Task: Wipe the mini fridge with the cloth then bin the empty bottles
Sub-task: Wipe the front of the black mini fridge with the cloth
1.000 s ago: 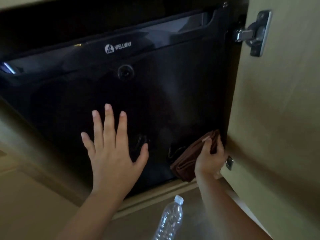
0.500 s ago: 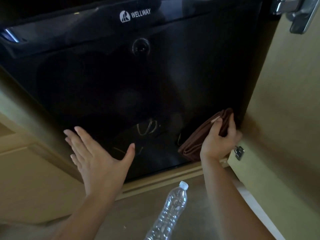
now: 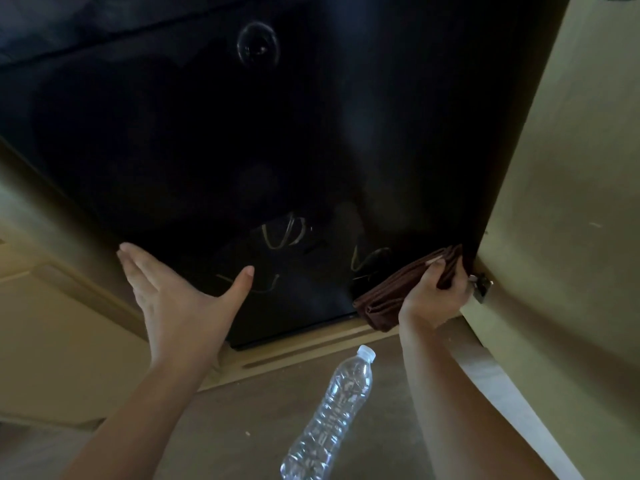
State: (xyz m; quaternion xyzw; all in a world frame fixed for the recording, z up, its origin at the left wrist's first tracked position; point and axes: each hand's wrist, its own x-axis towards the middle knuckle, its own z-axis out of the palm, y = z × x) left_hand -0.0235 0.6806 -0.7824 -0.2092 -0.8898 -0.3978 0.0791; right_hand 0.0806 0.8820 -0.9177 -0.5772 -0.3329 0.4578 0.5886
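The black mini fridge [image 3: 277,140] fills the upper part of the head view, its glossy door shut inside a wooden cabinet. My right hand [image 3: 433,292] grips a folded brown cloth [image 3: 391,292] against the door's lower right corner. My left hand [image 3: 180,299] is held flat with straight fingers at the door's lower left edge, thumb spread toward the glass. A clear plastic bottle [image 3: 332,410] with a white cap stands on the floor below the fridge, between my forearms.
The open cabinet door [image 3: 561,237] stands close on the right, with a metal catch [image 3: 481,285] beside my right hand. A pale wooden sill [image 3: 304,351] runs under the fridge. Cabinet framing [image 3: 69,271] slopes down the left side.
My left hand came off the middle of the fridge door and dropped to its lower left edge, turning edge-on. The view tilted downward. The right hand stays with the cloth at the corner.
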